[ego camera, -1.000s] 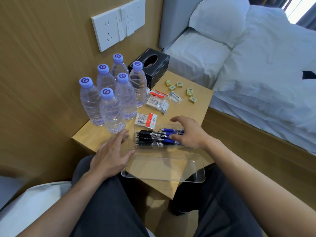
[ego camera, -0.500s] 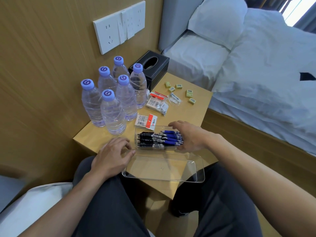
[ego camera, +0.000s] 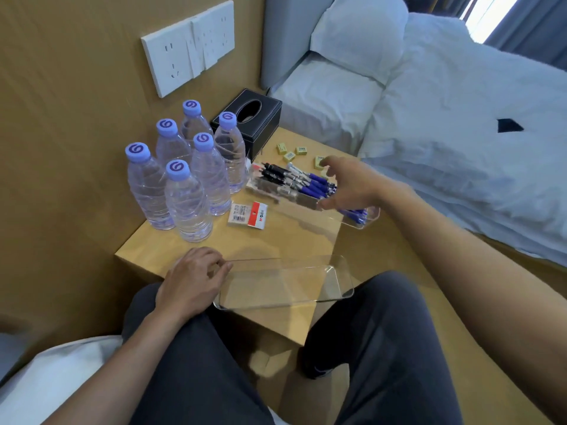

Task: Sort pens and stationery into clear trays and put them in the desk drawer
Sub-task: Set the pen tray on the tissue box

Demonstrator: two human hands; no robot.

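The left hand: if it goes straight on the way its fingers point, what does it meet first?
Most likely the empty clear tray: the left hand rests at its near-left end, fingers curled toward its rim, possibly already touching.

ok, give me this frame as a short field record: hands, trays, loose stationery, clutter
right hand: gripping the pen tray, lifted and tilted
pens: black and blue, inside that tray
left hand: at the left end of the empty tray
empty tray: flat at the nightstand's near edge
loose stationery: red-and-white packet; small yellow erasers
clutter: six water bottles, black tissue box
drawer: not visible
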